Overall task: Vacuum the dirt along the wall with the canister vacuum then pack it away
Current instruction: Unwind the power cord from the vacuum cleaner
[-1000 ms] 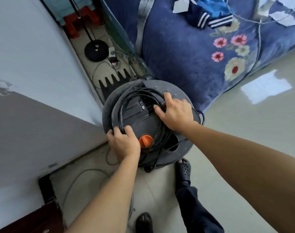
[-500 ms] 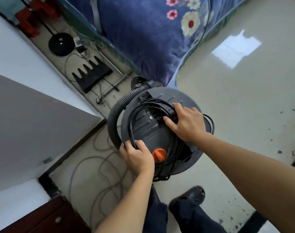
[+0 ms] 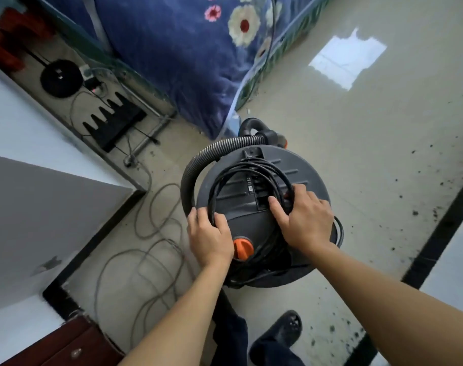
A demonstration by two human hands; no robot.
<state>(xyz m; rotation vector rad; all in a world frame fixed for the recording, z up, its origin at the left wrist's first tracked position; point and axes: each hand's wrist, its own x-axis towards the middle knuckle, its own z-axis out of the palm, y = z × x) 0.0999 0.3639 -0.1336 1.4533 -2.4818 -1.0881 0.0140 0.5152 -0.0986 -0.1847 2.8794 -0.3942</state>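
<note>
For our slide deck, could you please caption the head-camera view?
The left hand and right hand hold the coiled power cord atop the canister vacuum, its hose looped alongside.

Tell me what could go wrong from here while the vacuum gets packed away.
1. The black cord lies in loose loops on the vacuum lid, gripped only by the left hand and right hand; it may slide off if the vacuum is lifted.
2. The grey cable sprawls on the floor near the shoe and could snag it.
3. Dirt specks lie on the floor to the right; packing up now would leave them.
</note>
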